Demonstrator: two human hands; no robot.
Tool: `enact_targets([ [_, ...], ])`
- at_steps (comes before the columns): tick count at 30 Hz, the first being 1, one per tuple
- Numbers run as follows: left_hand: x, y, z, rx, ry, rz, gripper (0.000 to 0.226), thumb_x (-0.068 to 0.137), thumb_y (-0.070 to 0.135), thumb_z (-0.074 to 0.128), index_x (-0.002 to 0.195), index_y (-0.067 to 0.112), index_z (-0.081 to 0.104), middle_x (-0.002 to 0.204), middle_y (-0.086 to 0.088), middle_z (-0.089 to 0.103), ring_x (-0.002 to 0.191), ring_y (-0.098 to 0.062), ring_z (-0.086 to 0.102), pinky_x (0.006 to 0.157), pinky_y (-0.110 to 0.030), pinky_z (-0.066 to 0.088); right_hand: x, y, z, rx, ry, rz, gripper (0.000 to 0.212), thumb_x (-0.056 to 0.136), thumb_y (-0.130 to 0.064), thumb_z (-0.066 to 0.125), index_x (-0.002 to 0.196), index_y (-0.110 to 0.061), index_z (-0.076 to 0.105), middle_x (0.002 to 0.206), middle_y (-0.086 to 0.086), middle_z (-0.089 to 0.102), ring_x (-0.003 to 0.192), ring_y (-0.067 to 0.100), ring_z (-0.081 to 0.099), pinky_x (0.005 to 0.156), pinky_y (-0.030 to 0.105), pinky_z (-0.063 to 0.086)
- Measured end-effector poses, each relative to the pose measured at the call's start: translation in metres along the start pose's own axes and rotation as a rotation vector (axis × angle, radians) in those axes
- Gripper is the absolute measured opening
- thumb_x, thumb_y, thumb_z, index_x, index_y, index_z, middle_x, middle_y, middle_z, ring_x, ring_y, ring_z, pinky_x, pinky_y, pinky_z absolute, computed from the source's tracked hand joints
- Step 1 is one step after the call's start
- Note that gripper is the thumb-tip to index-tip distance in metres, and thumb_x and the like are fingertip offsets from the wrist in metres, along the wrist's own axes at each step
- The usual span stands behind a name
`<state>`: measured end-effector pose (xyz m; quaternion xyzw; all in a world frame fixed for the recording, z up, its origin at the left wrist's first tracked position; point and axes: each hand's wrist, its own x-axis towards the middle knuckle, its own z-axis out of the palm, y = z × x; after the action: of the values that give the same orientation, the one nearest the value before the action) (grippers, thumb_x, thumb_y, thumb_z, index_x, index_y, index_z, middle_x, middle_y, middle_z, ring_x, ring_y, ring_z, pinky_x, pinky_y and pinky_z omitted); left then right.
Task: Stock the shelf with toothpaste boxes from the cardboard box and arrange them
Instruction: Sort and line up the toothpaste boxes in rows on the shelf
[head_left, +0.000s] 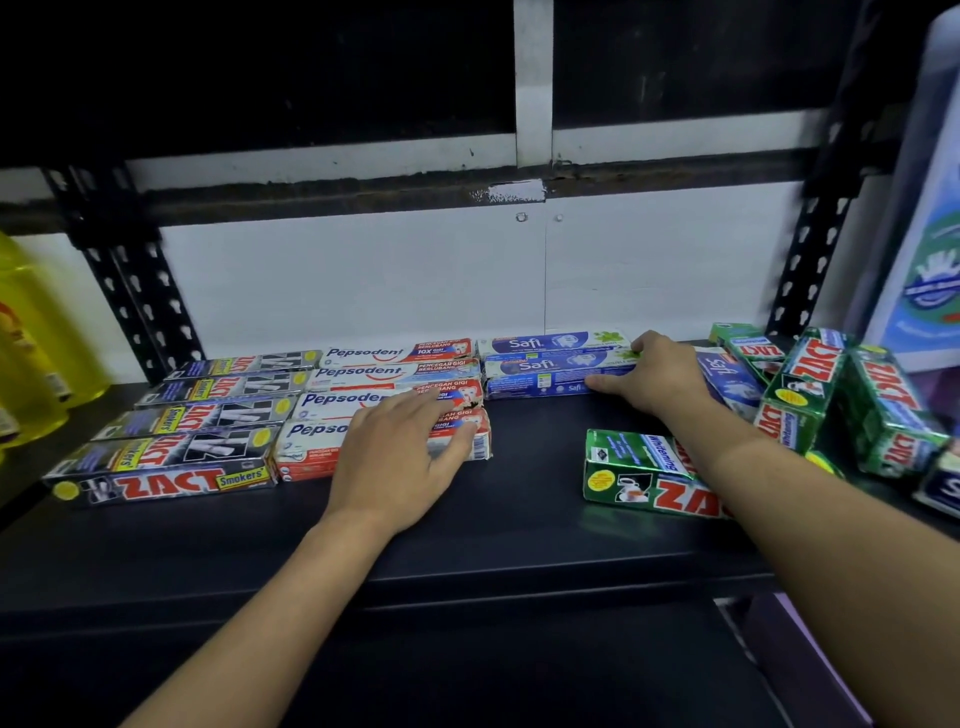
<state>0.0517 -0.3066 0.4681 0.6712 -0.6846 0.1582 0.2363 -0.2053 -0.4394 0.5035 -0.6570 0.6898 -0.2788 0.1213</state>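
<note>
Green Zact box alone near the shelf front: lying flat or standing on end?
Lying flat: the green box rests lengthwise on the shelf.
</note>
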Motion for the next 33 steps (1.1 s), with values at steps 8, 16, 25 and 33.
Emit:
enact_targets([
  [8, 0.001, 0.0, 0.001, 0.007, -0.004, -0.001, 0.061, 0.091, 0.065, 0.029, 0.129, 0.03, 0.062, 0.139, 0.011, 0.057, 0.131, -0.01, 0.048, 0.106, -0.035, 0.034, 0.0, -0.002, -0.001, -0.007, -0.008, -0.012, 0.083, 0.071, -0.058, 0.079, 0.131, -0.008, 0.05, 0.126, 0.015, 0.059, 0.121, 0.033, 0.051, 0.09, 0.038, 0.047],
  [16, 0.001, -0.001, 0.002, -0.002, 0.006, 0.004, 0.062, 0.092, 0.066, 0.028, 0.126, 0.029, 0.064, 0.136, 0.009, 0.059, 0.128, -0.012, 0.05, 0.104, -0.037, 0.036, -0.001, -0.002, -0.001, -0.008, -0.005, -0.022, 0.081, 0.071, -0.057, 0.079, 0.129, -0.008, 0.05, 0.126, 0.015, 0.059, 0.121, 0.033, 0.051, 0.089, 0.037, 0.046],
  [25, 0.001, -0.001, 0.001, -0.012, 0.015, 0.003, 0.056, 0.092, 0.062, 0.034, 0.123, 0.028, 0.066, 0.131, 0.01, 0.062, 0.124, -0.012, 0.053, 0.103, -0.036, 0.037, -0.003, -0.005, -0.003, -0.022, -0.033, -0.03, 0.086, 0.07, -0.056, 0.081, 0.134, -0.01, 0.046, 0.13, 0.015, 0.056, 0.123, 0.034, 0.05, 0.096, 0.041, 0.046],
  [33, 0.002, -0.002, 0.002, -0.023, 0.028, 0.006, 0.055, 0.092, 0.062, 0.037, 0.121, 0.027, 0.067, 0.129, 0.009, 0.064, 0.122, -0.012, 0.055, 0.103, -0.037, 0.038, -0.015, -0.016, -0.03, -0.044, -0.018, -0.142, 0.076, 0.074, -0.043, 0.082, 0.135, -0.012, 0.049, 0.128, 0.013, 0.059, 0.119, 0.03, 0.053, 0.093, 0.035, 0.045],
])
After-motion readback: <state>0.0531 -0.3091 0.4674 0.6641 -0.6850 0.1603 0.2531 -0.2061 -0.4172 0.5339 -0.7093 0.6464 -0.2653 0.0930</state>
